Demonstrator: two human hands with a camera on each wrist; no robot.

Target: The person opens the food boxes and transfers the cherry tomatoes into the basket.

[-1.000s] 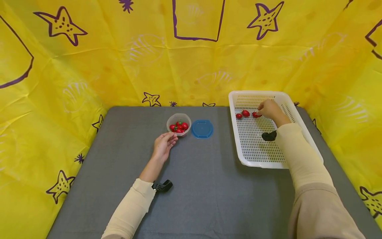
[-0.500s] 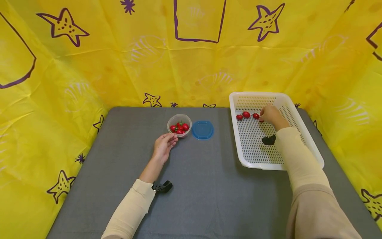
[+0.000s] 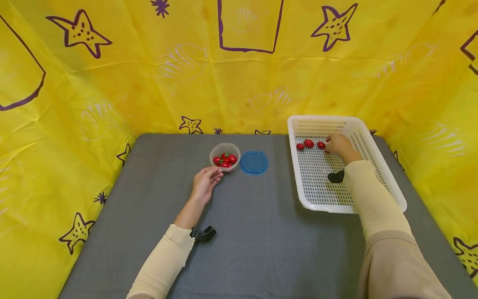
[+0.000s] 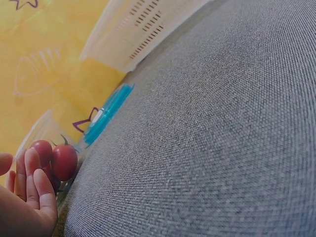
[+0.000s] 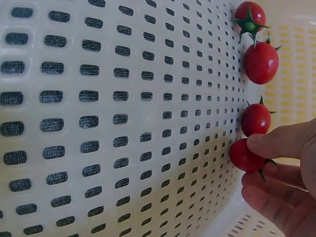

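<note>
Right hand (image 3: 340, 146) is in the basket (image 3: 317, 182) at its far edge; basket sits at the far right corner of the desk (image 3: 239, 232). Fingers look pinched on one tomato (image 5: 243, 155), thumb on top, rest below. Can't tell if it's off the basket floor.

Main risk: slip. Skin looks smooth and round, so an off-centre pinch could pop it loose; overdo the squeeze and it may split.

Neighbour (image 5: 256, 120) is right by the thumb. A sideways pull could roll it along the far edge into the other two tomatoes (image 5: 261, 62) near the basket's far left corner.

Right sleeve (image 3: 373, 203) crosses the basket's near edge, wrist cam (image 3: 336, 177) hangs low inside. Coming out too low could catch the rim and drag the basket.

Left hand (image 3: 204, 182): fingers loosely extended, no grip that I can see, tips at the tub's (image 3: 225, 148) near edge; contact unclear. Tub is near the desk's far edge, left of centre, several tomatoes (image 3: 225, 160) in it. Probably light, so a bump could slide or tip it. Lid (image 3: 254, 162) is off, just right of it: nothing would stop a spill.
</note>
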